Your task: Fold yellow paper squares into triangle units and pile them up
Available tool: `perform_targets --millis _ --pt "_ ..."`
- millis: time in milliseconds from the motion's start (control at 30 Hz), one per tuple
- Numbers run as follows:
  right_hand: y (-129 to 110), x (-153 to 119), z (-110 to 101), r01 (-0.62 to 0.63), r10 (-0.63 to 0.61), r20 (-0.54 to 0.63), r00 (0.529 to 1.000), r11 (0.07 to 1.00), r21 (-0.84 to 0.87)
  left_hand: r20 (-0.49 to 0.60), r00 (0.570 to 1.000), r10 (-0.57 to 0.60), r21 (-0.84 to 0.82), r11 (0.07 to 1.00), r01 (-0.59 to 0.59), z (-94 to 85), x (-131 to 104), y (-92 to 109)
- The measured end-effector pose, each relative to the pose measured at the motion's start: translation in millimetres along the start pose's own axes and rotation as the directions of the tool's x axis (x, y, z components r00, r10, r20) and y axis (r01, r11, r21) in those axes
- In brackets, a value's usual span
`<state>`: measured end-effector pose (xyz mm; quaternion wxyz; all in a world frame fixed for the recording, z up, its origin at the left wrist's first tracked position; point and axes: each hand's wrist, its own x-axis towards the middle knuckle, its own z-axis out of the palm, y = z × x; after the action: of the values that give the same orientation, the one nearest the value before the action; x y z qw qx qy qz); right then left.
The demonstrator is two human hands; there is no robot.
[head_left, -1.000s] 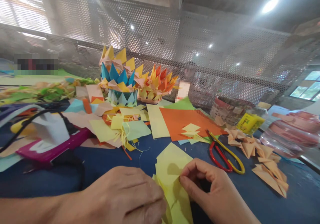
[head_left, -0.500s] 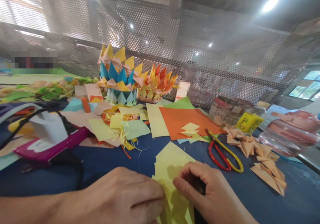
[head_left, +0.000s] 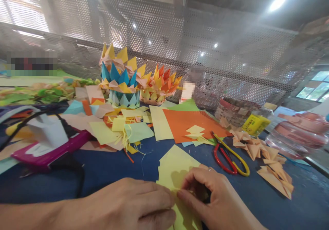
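Pale yellow paper (head_left: 175, 159) lies in front of me on the blue tabletop, its pointed end facing away. My left hand (head_left: 136, 202) comes in from the left with its fingers bent and closed on the paper's near part. From the right, my right hand (head_left: 216, 194) pinches the paper between thumb and forefinger, close to the left fingertips. The two hands nearly meet, hiding the paper between them. Beyond my right hand rest scissors (head_left: 228, 158) with one red and one yellow handle loop.
Folded orange paper pieces (head_left: 273, 168) lie at the right, near a pink bottle (head_left: 300, 134) and a yellow-labelled bottle (head_left: 259, 120). Layered paper crowns (head_left: 123, 82) stand at the back. A magenta power strip (head_left: 51, 147) with cables sits left; an orange sheet (head_left: 195, 123) lies ahead.
My left hand has shifted slightly right and down toward the right fingertips. The raised yellow fold that showed between the hands is now pressed down or covered. My right hand has barely moved.
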<state>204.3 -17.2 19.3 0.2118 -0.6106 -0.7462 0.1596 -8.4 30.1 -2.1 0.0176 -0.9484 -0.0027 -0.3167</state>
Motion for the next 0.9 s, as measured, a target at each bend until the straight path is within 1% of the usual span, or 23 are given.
perform_targets --millis 233,367,467,567,600,700,800,900 --pt "6.5 0.2 0.9 0.061 -0.061 -0.016 0.998 0.998 0.016 0.069 0.998 -0.004 -0.059 0.998 0.008 -0.4 1.3 -5.3" --pt "10.4 -3.0 0.2 0.121 -0.121 0.0 0.993 0.992 -0.029 0.105 0.994 -0.021 -0.086 0.996 0.03 -1.7 1.9 -6.0" --pt "13.5 -4.9 0.7 0.143 -0.143 0.017 0.99 0.987 -0.069 0.116 0.993 -0.036 -0.101 0.994 0.047 -1.6 2.2 -6.1" --pt "14.9 -4.5 0.3 0.168 -0.167 0.018 0.986 0.979 -0.119 0.112 0.993 -0.045 -0.064 0.997 0.053 -1.9 3.1 -4.2" --pt "14.8 -4.1 -0.1 0.184 -0.184 0.017 0.983 0.975 -0.125 0.113 0.992 -0.056 -0.048 0.997 0.061 -2.6 3.6 -2.9" --pt "12.7 -3.5 -1.2 0.215 -0.215 0.011 0.977 0.971 -0.101 0.159 0.976 -0.149 -0.072 0.984 0.162 -6.0 5.7 1.9" --pt "9.7 -4.2 -0.5 0.166 -0.167 -0.017 0.986 0.985 -0.056 0.123 0.975 -0.185 -0.047 0.98 0.192 -7.8 7.1 3.7" --pt "8.6 -5.5 1.3 0.154 -0.153 -0.019 0.988 0.988 0.013 0.026 0.987 -0.159 0.017 0.987 0.159 -3.8 6.2 -0.2"
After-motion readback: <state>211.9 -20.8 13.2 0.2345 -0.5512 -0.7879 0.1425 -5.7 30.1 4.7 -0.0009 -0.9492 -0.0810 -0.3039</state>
